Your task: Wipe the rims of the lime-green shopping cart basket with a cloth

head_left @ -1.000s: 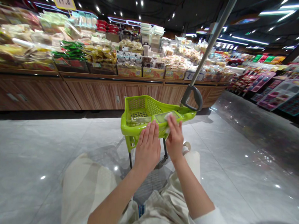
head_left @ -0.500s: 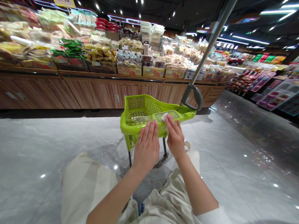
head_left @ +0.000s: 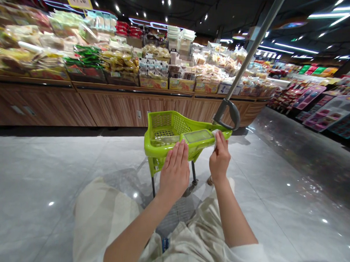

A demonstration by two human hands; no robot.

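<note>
Fingers (head_left: 220, 138) of upright R hand (head_left: 220, 162) clamp small white wad (head_left: 215, 134) on lime-green plastic basket (head_left: 159, 150) nr grey loop handle (head_left: 236, 115), L hand (head_left: 175, 175) flat at basket's near edge w/ fingers together.

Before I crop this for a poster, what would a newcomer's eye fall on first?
The bright green cart, at the centre, likely comes first. Next come the right hand, holding a white wipe at the cart's right end, and the left hand, fingers outstretched at its near side. Behind, packaged goods crowd a wooden counter.
</note>
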